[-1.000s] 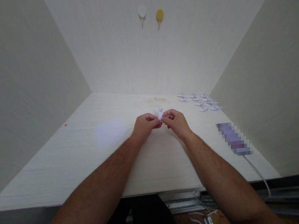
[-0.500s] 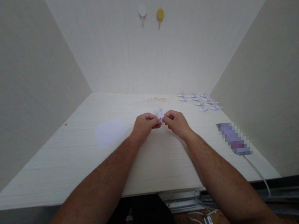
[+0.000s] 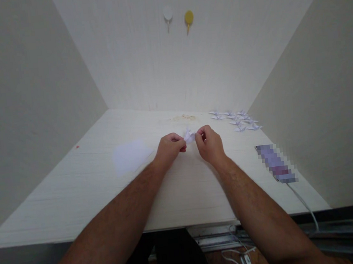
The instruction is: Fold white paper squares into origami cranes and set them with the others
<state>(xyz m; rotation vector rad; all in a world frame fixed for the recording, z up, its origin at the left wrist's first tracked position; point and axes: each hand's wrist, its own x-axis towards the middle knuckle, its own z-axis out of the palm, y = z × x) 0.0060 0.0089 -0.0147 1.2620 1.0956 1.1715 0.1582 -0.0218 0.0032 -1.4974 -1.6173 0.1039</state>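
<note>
A small folded piece of white paper (image 3: 190, 136) is held just above the pale wooden desk (image 3: 106, 185), near its middle. My left hand (image 3: 169, 148) pinches its left side with curled fingers. My right hand (image 3: 210, 144) grips the right side, fingers curled and the hand tilted upward. Most of the paper is hidden between the fingertips.
Several small folded paper figures (image 3: 236, 119) lie at the back right of the desk. A white paper sheet (image 3: 130, 154) lies left of my hands. A blurred flat device (image 3: 276, 163) with a cable sits at the right. Two wall hooks (image 3: 178, 19) hang above. Walls enclose three sides.
My right hand has turned and lifted slightly, pulling the paper's right side outward. The paper now looks a little more spread. My left hand stays in place.
</note>
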